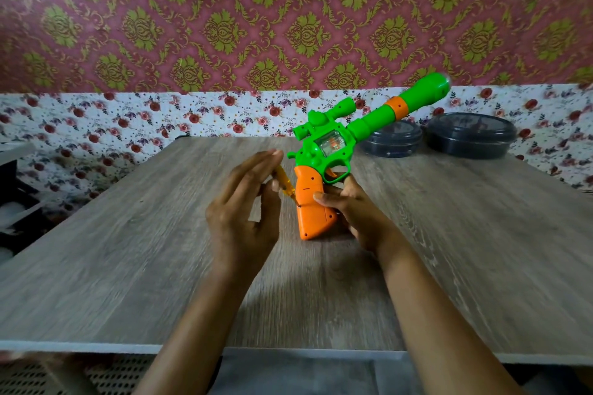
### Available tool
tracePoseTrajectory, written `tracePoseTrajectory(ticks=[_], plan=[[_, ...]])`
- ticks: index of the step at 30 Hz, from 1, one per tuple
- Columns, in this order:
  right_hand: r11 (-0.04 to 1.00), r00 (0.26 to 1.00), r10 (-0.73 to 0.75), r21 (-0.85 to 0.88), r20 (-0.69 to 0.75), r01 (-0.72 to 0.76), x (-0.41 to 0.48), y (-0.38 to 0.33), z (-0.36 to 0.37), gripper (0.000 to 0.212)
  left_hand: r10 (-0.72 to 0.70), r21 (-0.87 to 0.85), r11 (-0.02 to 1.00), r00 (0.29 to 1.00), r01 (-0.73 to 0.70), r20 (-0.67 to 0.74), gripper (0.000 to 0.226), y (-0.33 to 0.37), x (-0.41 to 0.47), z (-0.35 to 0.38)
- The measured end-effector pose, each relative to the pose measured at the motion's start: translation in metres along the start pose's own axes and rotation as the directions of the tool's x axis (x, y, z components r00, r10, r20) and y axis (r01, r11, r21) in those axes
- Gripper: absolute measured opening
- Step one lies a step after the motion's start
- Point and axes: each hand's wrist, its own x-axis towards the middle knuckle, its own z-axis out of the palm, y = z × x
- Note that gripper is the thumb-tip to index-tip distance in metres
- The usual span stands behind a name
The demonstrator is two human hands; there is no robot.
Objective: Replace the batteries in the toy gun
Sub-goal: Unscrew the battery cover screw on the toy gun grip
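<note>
A green toy gun (359, 128) with an orange grip (309, 202) stands butt-down on the wooden table (128, 250), barrel pointing up and to the right. My right hand (353, 212) holds the orange grip from the right side, thumb on its face. My left hand (247, 205) pinches a small yellow-handled screwdriver (284, 181) between thumb and fingers, the other fingers held straight. The screwdriver tip meets the left edge of the grip at a small screw hole. No batteries are in sight.
Two dark round lidded containers (393, 139) (470, 135) sit at the table's back right, just behind the gun barrel. A floral wall runs along the far table edge. Dark shelving (16, 202) stands off the table's left side.
</note>
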Motion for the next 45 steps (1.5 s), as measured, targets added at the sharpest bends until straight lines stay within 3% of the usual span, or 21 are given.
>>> tracePoseTrajectory(ticks=[6, 14, 19, 22, 26, 32, 38, 41, 45], plan=[[0.999, 1.0, -0.029, 0.03, 0.004, 0.029, 0.0009, 0.0035, -0.0004, 0.054, -0.041, -0.037, 0.998, 0.999, 0.04, -0.029, 0.021, -0.0037, -0.0002, 0.0012], [0.998, 0.999, -0.05, 0.037, 0.018, 0.049, 0.0015, 0.005, -0.0006, 0.057, -0.16, -0.091, 0.983, 0.987, 0.158, -0.009, 0.034, 0.0039, -0.0003, 0.0002], [0.999, 1.0, -0.025, 0.02, -0.007, 0.025, 0.0047, 0.0072, -0.0012, 0.059, -0.131, -0.048, 0.99, 0.991, 0.132, 0.018, 0.021, -0.0005, 0.0003, -0.0016], [1.0, 1.0, -0.021, 0.021, -0.006, 0.021, 0.0042, 0.0051, -0.0009, 0.055, -0.101, -0.099, 0.989, 0.993, 0.106, 0.053, 0.022, 0.0006, 0.0001, -0.0006], [1.0, 1.0, -0.011, 0.021, -0.014, 0.012, 0.0039, 0.0046, -0.0013, 0.055, -0.047, -0.036, 0.998, 0.998, 0.049, 0.044, 0.024, 0.0004, -0.0004, 0.0002], [0.999, 1.0, -0.022, 0.023, -0.01, 0.023, 0.0036, 0.0056, -0.0004, 0.055, -0.116, -0.115, 0.987, 0.993, 0.113, -0.022, 0.025, 0.0002, 0.0013, -0.0001], [0.999, 0.999, -0.045, 0.031, 0.016, 0.045, 0.0018, 0.0067, -0.0012, 0.057, -0.137, -0.095, 0.986, 0.99, 0.14, 0.037, 0.034, 0.0045, -0.0019, 0.0002], [0.999, 0.999, -0.038, 0.017, 0.013, 0.038, 0.0018, 0.0059, -0.0017, 0.057, -0.086, -0.024, 0.996, 0.994, 0.088, 0.061, 0.025, 0.0009, -0.0018, -0.0004], [1.0, 1.0, -0.017, 0.012, 0.015, 0.017, 0.002, 0.0049, -0.0015, 0.058, -0.061, -0.082, 0.994, 0.993, 0.069, 0.1, 0.026, 0.0004, -0.0009, -0.0002]])
